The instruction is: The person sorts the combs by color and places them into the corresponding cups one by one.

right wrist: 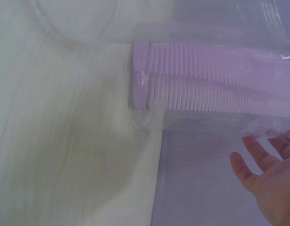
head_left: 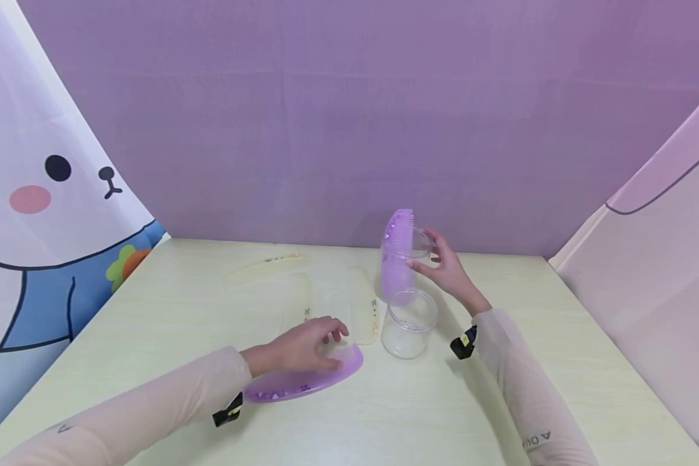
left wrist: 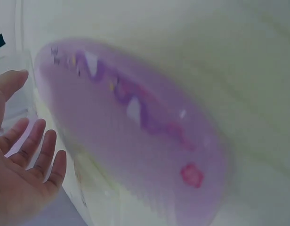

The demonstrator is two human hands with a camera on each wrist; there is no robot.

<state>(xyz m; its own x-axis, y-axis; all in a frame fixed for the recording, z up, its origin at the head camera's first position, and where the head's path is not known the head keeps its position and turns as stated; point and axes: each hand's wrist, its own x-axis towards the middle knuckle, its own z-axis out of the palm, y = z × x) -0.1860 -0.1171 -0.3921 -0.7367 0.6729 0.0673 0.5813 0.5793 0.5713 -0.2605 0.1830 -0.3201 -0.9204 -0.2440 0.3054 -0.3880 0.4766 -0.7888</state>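
Note:
A purple comb (head_left: pixel 303 386) with a decorated spine lies on the table below my left hand (head_left: pixel 305 343). In the left wrist view, the left hand's fingers are loosely bent with nothing between them, apart from the comb (left wrist: pixel 135 127). Another purple comb (head_left: pixel 397 255) stands upright in a tall clear plastic cup (head_left: pixel 422 244) at the back. My right hand (head_left: pixel 445 268) holds this cup near its rim, thumb on one side and fingers on the other. In the right wrist view, two rows of teeth (right wrist: pixel 197 89) show through the clear wall; whether they belong to one comb is unclear.
A second clear plastic cup (head_left: pixel 406 336) stands in front of the one with the comb. Pale yellow see-through combs (head_left: pixel 364 314) lie mid-table, and another pale comb (head_left: pixel 268 262) lies behind them. A purple cloth (head_left: pixel 349 129) hangs along the table's back edge.

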